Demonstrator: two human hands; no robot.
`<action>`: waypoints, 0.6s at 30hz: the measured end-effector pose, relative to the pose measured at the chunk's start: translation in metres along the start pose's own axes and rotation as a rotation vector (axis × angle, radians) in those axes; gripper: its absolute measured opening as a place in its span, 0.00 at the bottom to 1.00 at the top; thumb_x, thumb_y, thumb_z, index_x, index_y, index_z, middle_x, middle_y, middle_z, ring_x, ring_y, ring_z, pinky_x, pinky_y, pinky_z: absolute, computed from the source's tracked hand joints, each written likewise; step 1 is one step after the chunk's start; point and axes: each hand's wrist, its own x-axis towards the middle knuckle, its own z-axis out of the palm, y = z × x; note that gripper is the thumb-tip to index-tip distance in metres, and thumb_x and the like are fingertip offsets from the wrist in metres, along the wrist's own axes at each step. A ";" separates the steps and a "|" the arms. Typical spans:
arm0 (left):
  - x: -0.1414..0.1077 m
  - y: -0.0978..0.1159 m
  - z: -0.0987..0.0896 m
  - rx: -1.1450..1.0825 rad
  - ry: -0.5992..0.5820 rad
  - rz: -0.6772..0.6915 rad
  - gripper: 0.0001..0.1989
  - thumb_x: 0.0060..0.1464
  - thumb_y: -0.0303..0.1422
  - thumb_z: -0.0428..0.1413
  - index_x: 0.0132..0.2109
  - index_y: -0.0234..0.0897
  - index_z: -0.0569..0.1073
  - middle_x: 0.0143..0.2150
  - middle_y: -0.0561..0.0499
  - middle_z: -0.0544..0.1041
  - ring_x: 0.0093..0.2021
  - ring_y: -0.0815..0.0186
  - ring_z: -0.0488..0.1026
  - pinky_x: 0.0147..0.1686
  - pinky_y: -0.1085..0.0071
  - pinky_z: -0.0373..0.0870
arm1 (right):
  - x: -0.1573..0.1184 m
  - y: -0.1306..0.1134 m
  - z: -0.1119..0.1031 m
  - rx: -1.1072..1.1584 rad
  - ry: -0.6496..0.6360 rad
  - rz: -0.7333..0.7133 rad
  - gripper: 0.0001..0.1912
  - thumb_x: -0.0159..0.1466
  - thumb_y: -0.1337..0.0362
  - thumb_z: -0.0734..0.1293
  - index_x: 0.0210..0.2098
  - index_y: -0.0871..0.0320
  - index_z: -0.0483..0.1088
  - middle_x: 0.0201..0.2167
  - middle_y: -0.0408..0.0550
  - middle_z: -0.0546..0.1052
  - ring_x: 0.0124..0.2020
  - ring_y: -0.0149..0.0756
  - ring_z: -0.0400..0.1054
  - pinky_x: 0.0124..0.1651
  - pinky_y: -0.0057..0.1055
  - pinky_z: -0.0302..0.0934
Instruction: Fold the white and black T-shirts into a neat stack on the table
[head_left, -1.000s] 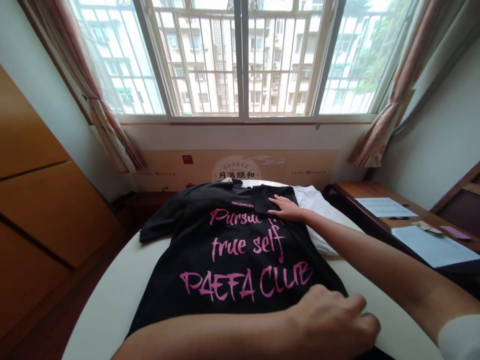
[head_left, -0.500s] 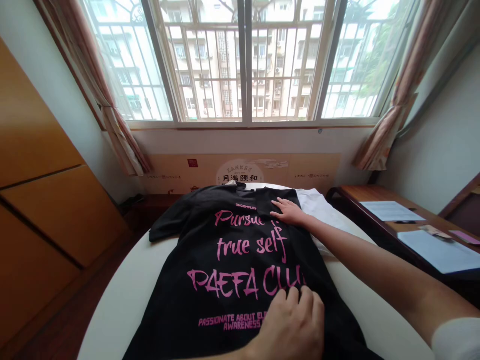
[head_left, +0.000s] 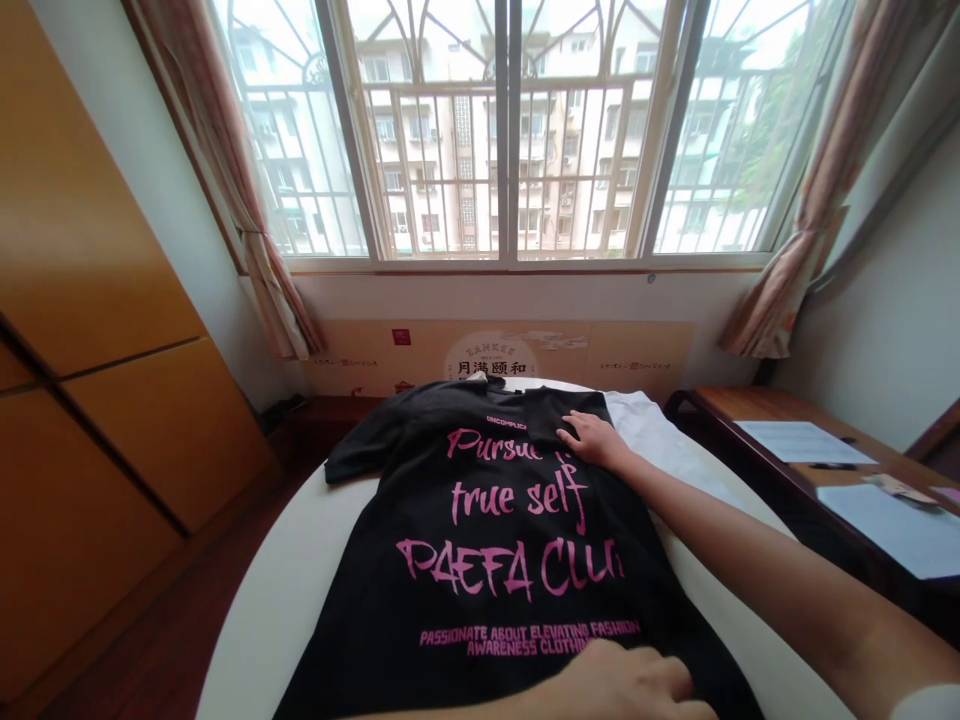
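Observation:
A black T-shirt (head_left: pixel 480 560) with pink lettering lies spread over a round white table (head_left: pixel 247 600). Its right part is folded inward and covers the ends of the upper printed lines. My right hand (head_left: pixel 596 438) rests on this folded part near the shoulder, its fingers apart. Close to the bottom edge of the view, my left hand (head_left: pixel 637 682) is on the lower right of the shirt. Its fingers are curled against the cloth, with the fingertips hidden. A white cloth (head_left: pixel 652 430) lies partly under the black shirt at the far right.
On the right is a brown wooden desk (head_left: pixel 757 405) bearing papers (head_left: pixel 802 441). Orange-brown cabinets (head_left: pixel 150 440) are at the left. Behind the table are a printed board (head_left: pixel 420 355), a barred window (head_left: pixel 510 180) and tied curtains (head_left: pixel 776 290).
My left hand has moved down and right along the shirt, uncovering the small lower lettering. My right hand stays at the shoulder. The whole view has shifted slightly.

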 end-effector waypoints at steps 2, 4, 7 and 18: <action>0.004 0.001 0.004 0.177 0.119 0.058 0.14 0.73 0.44 0.51 0.55 0.46 0.76 0.58 0.50 0.77 0.44 0.66 0.75 0.31 0.74 0.68 | 0.000 -0.001 0.000 -0.001 -0.004 0.007 0.33 0.75 0.47 0.58 0.68 0.63 0.69 0.70 0.61 0.68 0.72 0.51 0.61 0.74 0.41 0.52; 0.006 0.003 0.005 0.288 0.239 0.112 0.14 0.75 0.40 0.49 0.56 0.46 0.77 0.69 0.51 0.71 0.54 0.66 0.73 0.46 0.73 0.70 | 0.000 -0.002 -0.001 -0.003 0.000 0.014 0.32 0.75 0.47 0.58 0.68 0.61 0.69 0.70 0.60 0.69 0.72 0.50 0.61 0.73 0.41 0.52; 0.007 0.001 0.010 0.336 0.283 0.122 0.16 0.76 0.41 0.47 0.57 0.50 0.78 0.73 0.52 0.67 0.63 0.65 0.69 0.54 0.71 0.67 | -0.001 -0.002 -0.001 0.009 0.016 0.026 0.31 0.75 0.48 0.59 0.67 0.61 0.71 0.69 0.59 0.70 0.71 0.50 0.62 0.73 0.41 0.54; 0.014 -0.012 0.013 0.291 0.220 0.020 0.13 0.73 0.44 0.52 0.50 0.45 0.79 0.69 0.48 0.72 0.71 0.57 0.63 0.66 0.58 0.58 | -0.002 -0.002 0.000 0.068 0.062 0.031 0.29 0.74 0.48 0.60 0.63 0.61 0.73 0.67 0.59 0.73 0.69 0.52 0.65 0.70 0.41 0.58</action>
